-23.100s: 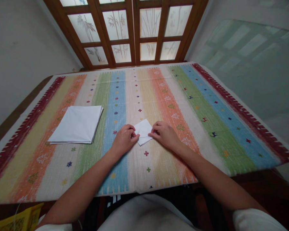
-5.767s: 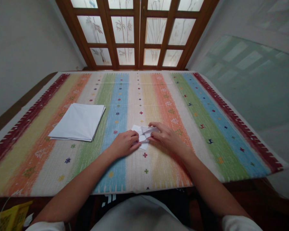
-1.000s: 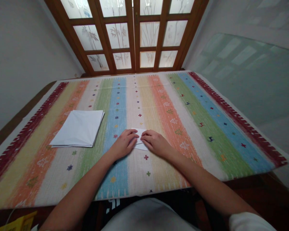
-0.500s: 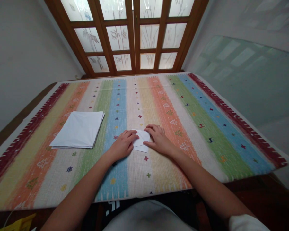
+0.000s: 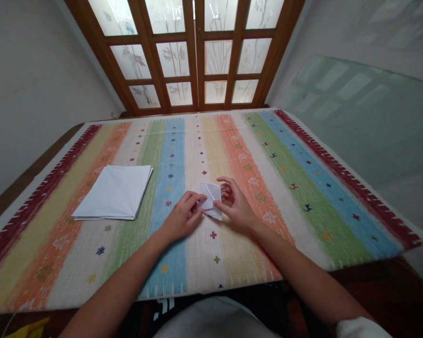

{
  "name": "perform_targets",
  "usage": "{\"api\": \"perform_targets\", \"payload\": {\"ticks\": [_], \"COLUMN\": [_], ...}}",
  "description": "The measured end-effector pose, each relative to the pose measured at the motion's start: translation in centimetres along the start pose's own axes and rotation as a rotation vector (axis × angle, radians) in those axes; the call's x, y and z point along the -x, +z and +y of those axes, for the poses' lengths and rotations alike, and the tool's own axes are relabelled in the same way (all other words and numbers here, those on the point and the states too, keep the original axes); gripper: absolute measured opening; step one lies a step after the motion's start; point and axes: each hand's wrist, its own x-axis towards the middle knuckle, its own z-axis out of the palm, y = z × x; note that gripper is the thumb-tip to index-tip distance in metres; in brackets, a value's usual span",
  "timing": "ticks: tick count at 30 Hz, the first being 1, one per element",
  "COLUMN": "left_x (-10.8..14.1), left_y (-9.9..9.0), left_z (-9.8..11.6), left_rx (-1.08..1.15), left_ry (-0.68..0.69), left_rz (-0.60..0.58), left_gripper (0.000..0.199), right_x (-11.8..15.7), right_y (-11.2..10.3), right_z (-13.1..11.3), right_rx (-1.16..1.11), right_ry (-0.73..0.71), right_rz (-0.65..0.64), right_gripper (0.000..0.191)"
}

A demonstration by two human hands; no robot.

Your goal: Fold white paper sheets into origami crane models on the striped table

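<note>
Two bare hands are in my view, near the middle of the striped woven cloth [image 5: 296, 197]. The left hand [image 5: 182, 217] is half closed, its fingertips [image 5: 196, 197] against the left edge of a small folded white paper [image 5: 210, 199]. The right hand [image 5: 234, 206] is partly open, its thumb [image 5: 216, 203] on the paper's right edge, the other fingers lifted clear. I cannot confirm a firm grip by either hand. A squared stack of white paper [image 5: 113, 192] lies well to the left of both.
</note>
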Motion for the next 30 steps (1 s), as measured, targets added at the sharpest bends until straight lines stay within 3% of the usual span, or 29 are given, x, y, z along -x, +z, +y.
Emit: {"api": "perform_targets", "payload": {"ticks": [2,5,8,11,16,23,30], "left_x": [0.3,0.6,0.3,-0.2,-0.6,-0.4,-0.2], "left_y": [0.3,0.7,0.6,0.2,-0.4,-0.3,-1.0], "left_z": [0.1,-0.2,-0.3,-0.1,0.0,-0.5,-0.8], "left_rx": [0.222,0.577,0.641,0.475,0.271,-0.255,-0.355], "left_ry": [-0.045,-0.103,-0.242,-0.365,-0.434,-0.363,-0.305], "left_rz": [0.008,0.047,0.116,0.117,-0.002,0.009,0.104], "left_gripper": [0.039,0.064,0.061,0.047,0.038,0.02,0.023], "right_x": [0.2,0.4,0.5,0.4,0.3,0.4,-0.2], "right_y": [-0.1,0.1,0.3,0.2,-0.5,-1.0,-1.9], "right_z": [-0.6,-1.4,-1.8,-1.8,-1.5,-0.6,0.1], "right_rx": [0.096,0.311,0.466,0.522,0.521,0.556,0.49], "right_ry": [-0.197,-0.481,-0.603,-0.533,-0.381,-0.298,-0.253], "right_rz": [-0.014,-0.151,-0.261,-0.356,-0.476,-0.594,-0.63], "right_gripper": [0.056,0.05,0.044,0.033,0.028,0.026,0.021]}}
